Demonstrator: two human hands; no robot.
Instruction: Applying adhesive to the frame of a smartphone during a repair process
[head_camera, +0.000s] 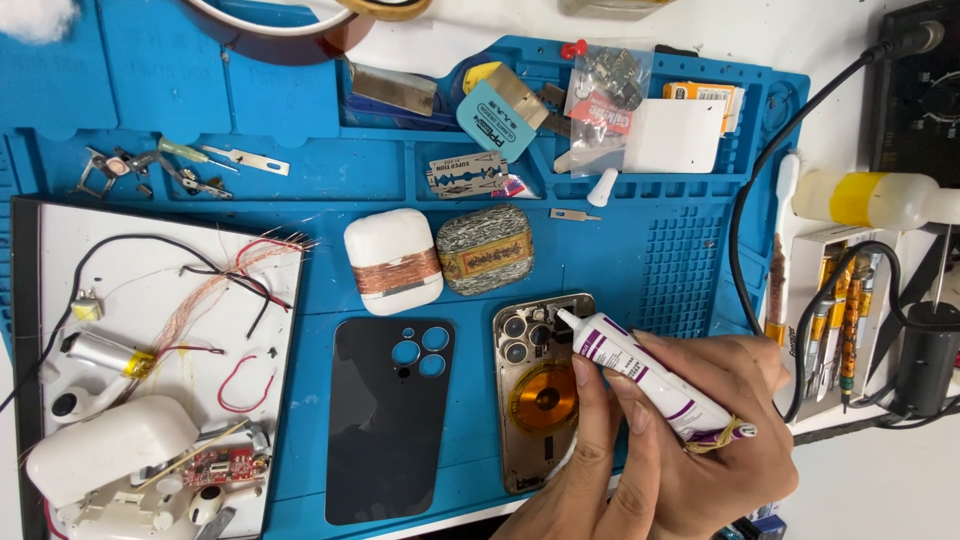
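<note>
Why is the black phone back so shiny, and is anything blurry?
Head view: bright, even light; the black back cover shows a soft sheen, no hard glare. The hand holding the glue tube is sharp. Only the white fluff at the top-left corner looks soft.

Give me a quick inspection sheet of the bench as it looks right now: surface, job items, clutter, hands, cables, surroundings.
Surface: blue repair mat on a white bench.
Job's things: opened phone lying back-up, copper-coloured coil exposed; glue tube with its nozzle at the phone's top edge; dark back-glass panel lying beside the phone.
Clutter: white earbud case wrapped in copper wire, woven pad, razor blade, plastic parts bag, white tray of loose wires and dismantled white parts.
Grippers: right hand holds the glue tube; left hand rests on the phone's lower half.
Cables: black cable curving along the mat's right edge.
Surroundings: rack of screwdrivers, white-and-yellow bottle.
</note>
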